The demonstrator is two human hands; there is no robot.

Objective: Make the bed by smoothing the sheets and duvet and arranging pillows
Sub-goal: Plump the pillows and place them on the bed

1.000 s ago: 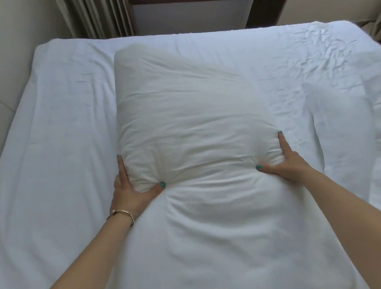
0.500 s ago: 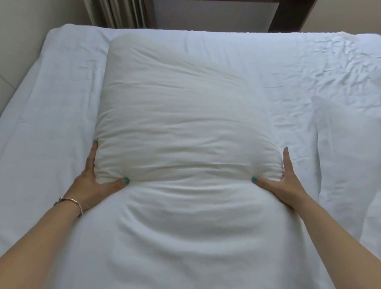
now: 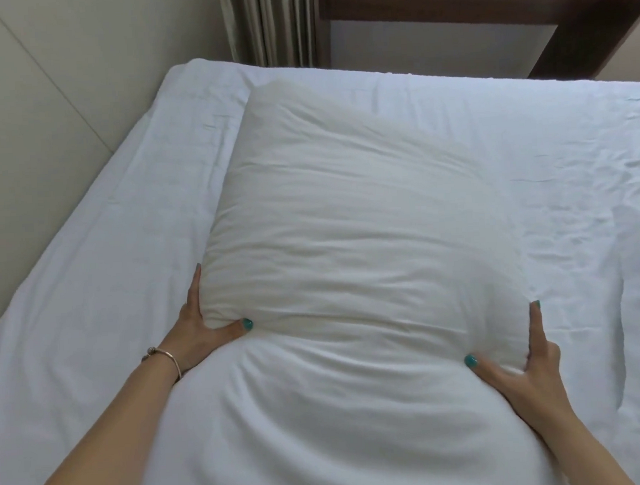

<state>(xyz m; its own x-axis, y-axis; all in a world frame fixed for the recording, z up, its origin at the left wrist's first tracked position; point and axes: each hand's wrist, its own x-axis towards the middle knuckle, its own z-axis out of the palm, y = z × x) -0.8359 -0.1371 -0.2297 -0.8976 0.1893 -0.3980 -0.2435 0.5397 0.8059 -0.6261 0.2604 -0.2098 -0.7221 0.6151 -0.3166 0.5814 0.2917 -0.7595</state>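
White pillow [image 3: 361, 218] lying on bed sheet [image 3: 102, 290], left hand [image 3: 197, 332] and right hand [image 3: 529, 376] flanking its near corners, fingers [image 3: 536, 327] straight, thumbs pressing in, bracelet [image 3: 168, 356] on left wrist, no legible writing.

— What's in frame?
— A white pillow [image 3: 361, 218] lying lengthwise on a white-sheeted bed [image 3: 101, 276], the left hand [image 3: 197, 334] and right hand [image 3: 529, 376] pressed against its near corners.
— And beyond?
— A wooden desk [image 3: 483, 0] and curtain [image 3: 262, 22], far side.
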